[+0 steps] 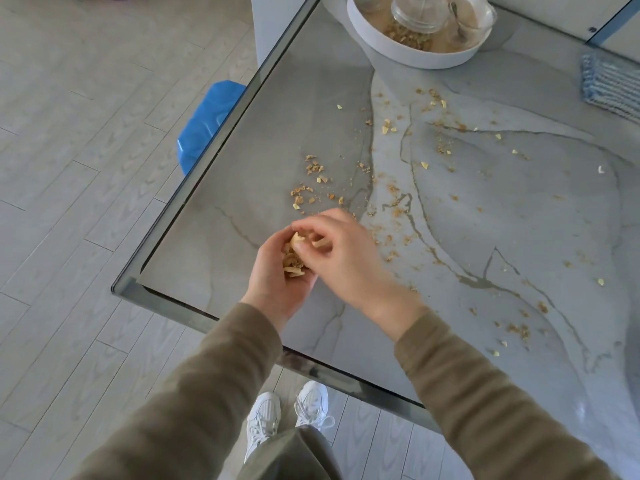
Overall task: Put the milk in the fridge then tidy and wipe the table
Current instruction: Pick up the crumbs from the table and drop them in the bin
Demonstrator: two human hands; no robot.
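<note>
Marbled table is strewn with cereal crumbs (cloth lies far right). Left hand cups a heap; right hand pinches crumbs over it.

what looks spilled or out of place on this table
Cereal crumbs are scattered over much of the table. More lie spilled inside the white tray beside the glass jars. The left hand cups a gathered pile; the right hand pinches more. A striped cloth lies unused at the far right.
</note>
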